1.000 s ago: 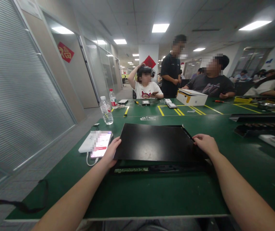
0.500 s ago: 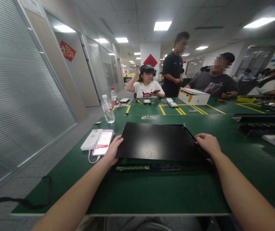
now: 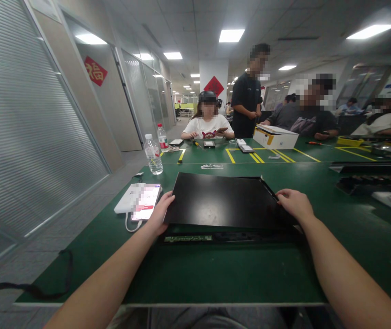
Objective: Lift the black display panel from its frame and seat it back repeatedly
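A black flat panel [image 3: 216, 201], glossy like a display screen, is tilted above the green table in front of me. My left hand [image 3: 160, 212] grips its left edge, thumb on top and the other fingers hidden below. At the right edge my right hand [image 3: 295, 204] is closed, its fingers pinching the rim by a thin dark frame strip; the exact contact is partly hidden. Under the panel's near edge shows a dark frame [image 3: 250, 237] with a narrow green circuit board [image 3: 188, 238] at its left. A gap separates the panel's near edge from that board.
Left of the panel lie a phone [image 3: 146, 201] and a white power bank [image 3: 127, 198] with a cable. Beyond stand a water bottle [image 3: 153, 157] and a white box [image 3: 276, 137]. Dark metal rails [image 3: 370, 183] lie at right. Several people are across the table.
Both my hands and the panel stay practically where they were. The seated person across the table has lowered a raised arm to the tabletop.
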`<state>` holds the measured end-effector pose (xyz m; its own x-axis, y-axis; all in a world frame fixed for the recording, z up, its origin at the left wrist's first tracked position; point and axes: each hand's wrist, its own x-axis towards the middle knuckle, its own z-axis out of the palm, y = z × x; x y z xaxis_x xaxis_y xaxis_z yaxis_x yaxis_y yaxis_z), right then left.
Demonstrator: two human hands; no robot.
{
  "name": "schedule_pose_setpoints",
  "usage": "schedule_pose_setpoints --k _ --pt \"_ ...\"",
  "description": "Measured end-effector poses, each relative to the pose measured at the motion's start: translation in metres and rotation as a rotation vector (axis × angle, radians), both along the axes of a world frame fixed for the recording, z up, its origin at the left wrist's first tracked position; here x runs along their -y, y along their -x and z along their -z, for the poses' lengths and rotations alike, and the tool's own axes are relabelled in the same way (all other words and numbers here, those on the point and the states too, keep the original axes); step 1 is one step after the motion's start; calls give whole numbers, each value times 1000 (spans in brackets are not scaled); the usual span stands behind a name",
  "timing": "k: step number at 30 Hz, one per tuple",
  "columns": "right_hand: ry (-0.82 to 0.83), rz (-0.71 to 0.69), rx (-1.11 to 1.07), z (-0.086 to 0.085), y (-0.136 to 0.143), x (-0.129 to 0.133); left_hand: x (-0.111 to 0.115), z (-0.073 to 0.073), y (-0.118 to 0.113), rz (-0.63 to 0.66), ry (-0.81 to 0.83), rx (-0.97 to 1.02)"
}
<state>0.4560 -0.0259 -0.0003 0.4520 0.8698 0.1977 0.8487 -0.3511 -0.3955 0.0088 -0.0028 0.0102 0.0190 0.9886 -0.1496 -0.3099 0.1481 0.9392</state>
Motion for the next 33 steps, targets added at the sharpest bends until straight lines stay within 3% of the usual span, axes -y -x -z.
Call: schedule_pose_setpoints --k 6,18,25,33 --pt "51 -15 122 -4 7 2 -1 -1 -1 -16 0 8" --pt "6 56 85 -2 3 2 -4 3 1 -21 -18 8" --pt "99 -86 69 10 -5 -6 -6 5 2 -12 -27 1" --pt "152 -75 8 14 -2 -10 -10 12 3 -19 -33 21"
